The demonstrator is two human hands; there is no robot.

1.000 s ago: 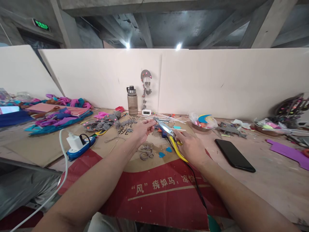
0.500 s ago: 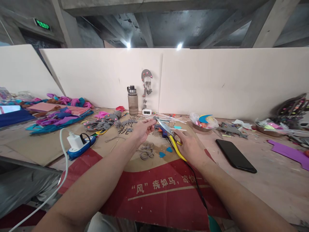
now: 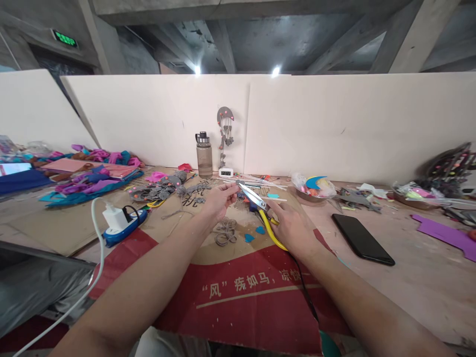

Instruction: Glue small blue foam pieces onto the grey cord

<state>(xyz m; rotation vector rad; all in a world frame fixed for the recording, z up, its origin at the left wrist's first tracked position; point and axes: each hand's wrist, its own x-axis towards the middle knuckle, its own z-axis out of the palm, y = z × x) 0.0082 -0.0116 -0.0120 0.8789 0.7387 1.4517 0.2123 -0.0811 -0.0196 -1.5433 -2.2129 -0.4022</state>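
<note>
Holding scissors point(image 3: 262, 204) beside left hand point(image 3: 218, 200), barely shifted.

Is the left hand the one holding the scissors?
No, the right hand holds the yellow-handled scissors, while the left hand pinches a small grey piece.
</note>
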